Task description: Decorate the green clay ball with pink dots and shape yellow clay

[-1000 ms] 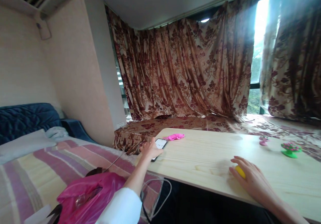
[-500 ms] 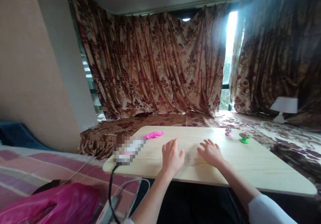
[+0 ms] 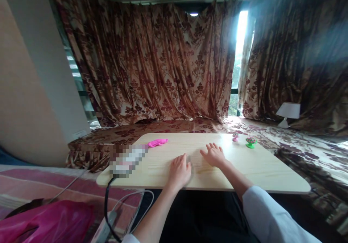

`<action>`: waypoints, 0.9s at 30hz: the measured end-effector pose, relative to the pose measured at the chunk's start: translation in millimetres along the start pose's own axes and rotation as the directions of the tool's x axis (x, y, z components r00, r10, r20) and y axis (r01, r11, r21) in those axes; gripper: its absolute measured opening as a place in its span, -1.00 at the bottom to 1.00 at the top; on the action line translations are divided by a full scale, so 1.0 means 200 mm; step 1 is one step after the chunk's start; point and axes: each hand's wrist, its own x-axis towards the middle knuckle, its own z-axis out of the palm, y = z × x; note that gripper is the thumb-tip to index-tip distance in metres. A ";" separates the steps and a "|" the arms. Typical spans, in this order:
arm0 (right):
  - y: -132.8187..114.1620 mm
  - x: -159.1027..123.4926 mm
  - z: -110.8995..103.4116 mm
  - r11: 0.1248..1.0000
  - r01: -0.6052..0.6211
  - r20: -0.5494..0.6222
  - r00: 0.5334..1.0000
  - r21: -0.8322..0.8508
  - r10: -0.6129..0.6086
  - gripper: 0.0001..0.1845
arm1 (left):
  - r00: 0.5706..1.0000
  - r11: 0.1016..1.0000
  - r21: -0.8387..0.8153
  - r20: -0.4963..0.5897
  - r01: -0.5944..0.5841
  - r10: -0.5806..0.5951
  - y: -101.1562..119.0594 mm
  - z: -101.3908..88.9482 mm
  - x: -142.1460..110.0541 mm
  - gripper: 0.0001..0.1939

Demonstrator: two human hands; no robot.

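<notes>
Pink bag [image 3: 62, 217]: bunched at the near left, on the striped bed cover [image 3: 29, 179].
Black cord [image 3: 107, 203]: runs from near the white power strip [image 3: 104, 227] up to the table's left end; a white cable [image 3: 150, 196] loops just right of it.
Dark lap [image 3: 201, 214]: under the near edge of the table, between the two forearms.
Left hand [image 3: 179, 171]: over the near middle of the table, back upward, fingers partly curled and the thumb to the right; the palm side is hidden, so whether it grips anything cannot be told.
Right hand [image 3: 214, 155]: slightly farther in and to the right, apart from the left, fingers spread and loose, with nothing visible in it.
Wooden table [image 3: 272, 177]: pale, round-cornered, beneath both hands.
Pixelated patch [image 3: 127, 162]: covers something on the table's left end, left of the left hand; its details are blurred out.
Bright pink piece [image 3: 157, 143]: lies near the far left edge, just beyond the patch.
Green stand [image 3: 251, 142]: upright at the far right, its top dotted with pink.
Small pink stand [image 3: 235, 137]: just left of the green one, also upright.
Flowered ledge cover [image 3: 190, 126]: stretches behind the table.
White lamp [image 3: 288, 110]: stands on that ledge, far right.
Patterned curtains [image 3: 168, 61]: hang across the far side, parted right of centre around a bright window gap [image 3: 241, 36].
</notes>
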 end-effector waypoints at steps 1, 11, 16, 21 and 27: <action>0.05 -0.01 -0.01 1.000 -0.003 0.007 1.000 -0.004 0.003 -0.50 | 1.000 1.000 -0.001 0.000 0.000 0.000 0.00 0.00 0.00 -0.60; -0.11 -0.35 0.01 0.948 0.318 -0.018 0.948 -0.014 -0.318 -0.52 | 1.000 1.000 -0.023 -0.028 0.009 -0.010 0.02 -0.01 -0.01 -0.60; -0.11 0.01 0.02 1.000 0.015 0.014 1.000 -0.017 -0.015 -0.41 | 0.999 1.000 -0.020 -0.040 -0.003 0.002 -0.01 0.01 0.00 -0.61; 0.13 -0.12 0.00 1.000 0.003 0.048 0.999 -0.028 -0.002 -0.48 | 0.997 0.999 -0.048 -0.079 -0.007 0.003 -0.02 0.03 0.01 -0.60; 0.08 -0.40 0.01 0.973 0.229 -0.010 0.973 -0.026 -0.229 -0.46 | 0.995 0.998 -0.061 -0.099 -0.009 0.003 -0.01 0.02 0.00 -0.62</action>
